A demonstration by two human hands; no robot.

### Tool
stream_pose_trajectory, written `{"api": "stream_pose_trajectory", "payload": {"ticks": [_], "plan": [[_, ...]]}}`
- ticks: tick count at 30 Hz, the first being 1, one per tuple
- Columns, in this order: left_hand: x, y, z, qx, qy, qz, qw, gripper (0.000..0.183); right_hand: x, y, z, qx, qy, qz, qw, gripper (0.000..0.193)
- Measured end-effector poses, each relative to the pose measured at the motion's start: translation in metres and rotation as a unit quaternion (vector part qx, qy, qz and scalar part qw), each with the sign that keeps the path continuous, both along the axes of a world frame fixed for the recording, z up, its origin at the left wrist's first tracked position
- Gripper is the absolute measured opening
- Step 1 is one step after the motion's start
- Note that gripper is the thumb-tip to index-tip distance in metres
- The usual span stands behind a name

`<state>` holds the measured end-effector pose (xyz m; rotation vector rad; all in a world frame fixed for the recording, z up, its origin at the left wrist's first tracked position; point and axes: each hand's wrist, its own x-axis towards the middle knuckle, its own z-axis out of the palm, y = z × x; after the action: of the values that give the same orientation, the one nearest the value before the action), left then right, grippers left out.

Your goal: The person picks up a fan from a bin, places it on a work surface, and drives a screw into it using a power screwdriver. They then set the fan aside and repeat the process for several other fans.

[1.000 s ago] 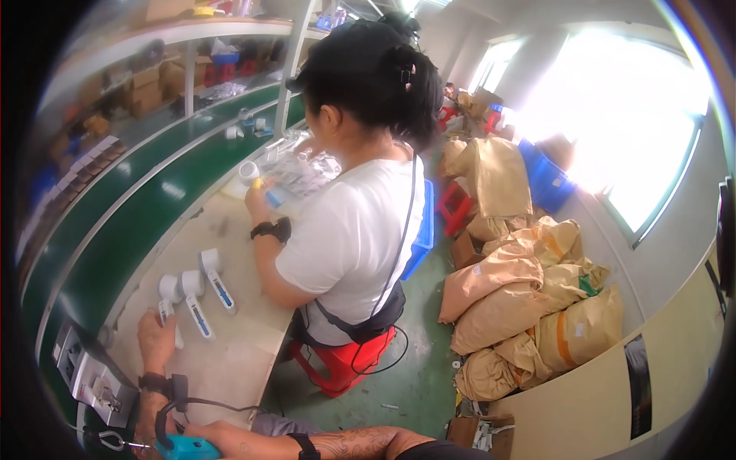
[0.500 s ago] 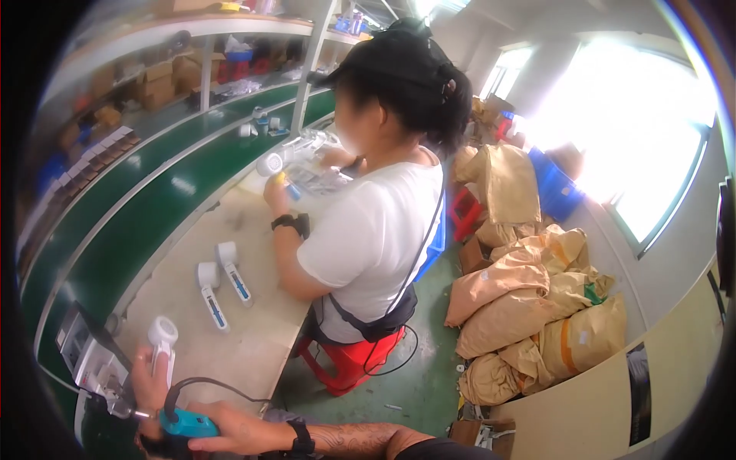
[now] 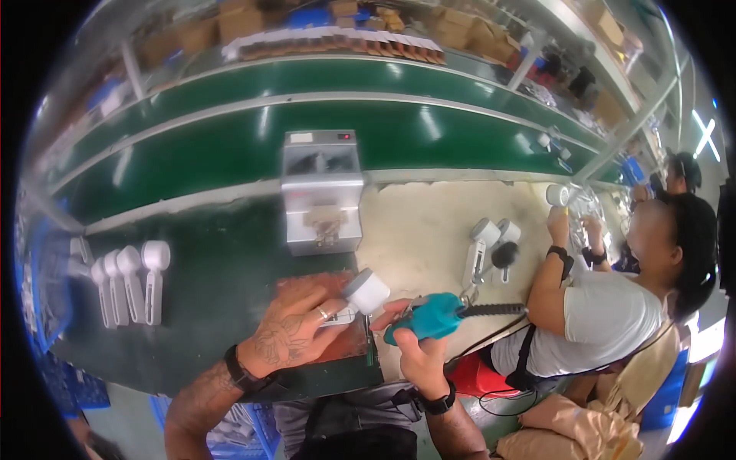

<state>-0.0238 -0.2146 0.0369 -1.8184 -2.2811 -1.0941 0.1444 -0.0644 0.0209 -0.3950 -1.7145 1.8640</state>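
Observation:
My left hand [image 3: 295,331] is closed round the handle of a white shower head [image 3: 368,290], its round head tilted up at the right of my fingers. In my right hand [image 3: 420,354] is a teal electric screwdriver [image 3: 431,316] with a black coiled cord. The screwdriver's front end points left at the shower head, close to it; whether its bit touches cannot be made out. Both lie over a reddish-brown mat [image 3: 337,353]. A silver screw feeder [image 3: 322,205] stands just beyond my hands.
Several white shower heads [image 3: 132,284] stand in a row at the left. Two more [image 3: 477,249] lie at the right, near a dark round thing hanging in front. A co-worker [image 3: 598,299] sits at the bench's right end. A green conveyor [image 3: 222,138] runs behind.
My view has swung left from the co-worker to the bench in front of me. The shower head and screwdriver are now held close together before the screw feeder.

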Motion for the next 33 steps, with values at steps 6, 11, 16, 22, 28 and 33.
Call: {"api": "stream_pose_trajectory", "payload": {"ticks": [6,11,16,22,28,33], "plan": [[-0.012,-0.001,-0.016,0.037,0.024,-0.037,0.998,0.029,-0.005,-0.018,0.007,0.025,-0.031,0.000,0.999,0.063],[-0.012,0.011,-0.021,0.034,0.022,-0.112,0.993,0.033,-0.012,-0.017,0.016,0.034,0.007,-0.046,0.998,0.073],[-0.018,0.005,-0.024,-0.020,0.002,-0.084,0.996,0.039,-0.028,-0.018,0.024,0.040,0.053,-0.077,0.995,0.076],[-0.020,0.000,-0.029,0.004,0.001,-0.058,0.998,0.041,-0.063,-0.028,0.037,0.019,0.129,-0.054,0.990,0.076],[-0.019,0.000,-0.032,0.016,-0.024,-0.047,0.998,0.041,-0.078,-0.029,0.035,0.036,0.126,-0.042,0.990,0.078],[-0.022,-0.002,-0.035,0.027,-0.046,-0.064,0.997,0.040,-0.081,-0.029,0.032,0.039,0.130,-0.053,0.989,0.077]]}}
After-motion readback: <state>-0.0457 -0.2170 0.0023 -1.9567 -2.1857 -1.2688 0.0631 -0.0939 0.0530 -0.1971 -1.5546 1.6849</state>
